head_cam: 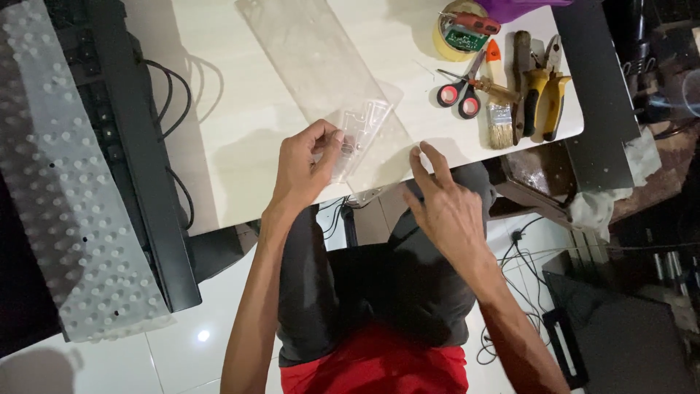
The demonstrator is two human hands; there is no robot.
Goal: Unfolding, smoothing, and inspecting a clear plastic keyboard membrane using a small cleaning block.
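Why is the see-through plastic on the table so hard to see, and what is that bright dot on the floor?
In the head view, the clear plastic sheet blends into the pale table, showing only by faint edges; the left hand casts a soft shadow; the bright dot is lamp glare on the glossy floor tile.

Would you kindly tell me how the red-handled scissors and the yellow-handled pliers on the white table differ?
The red-handled scissors have round red and black finger loops; the yellow-handled pliers have long, thick yellow and black grips. The scissors lie slanted with slim blades pointing up and right, while the pliers lie nearly upright. The scissors look slighter, the pliers bulkier. Both rest on the white table, away from both hands.
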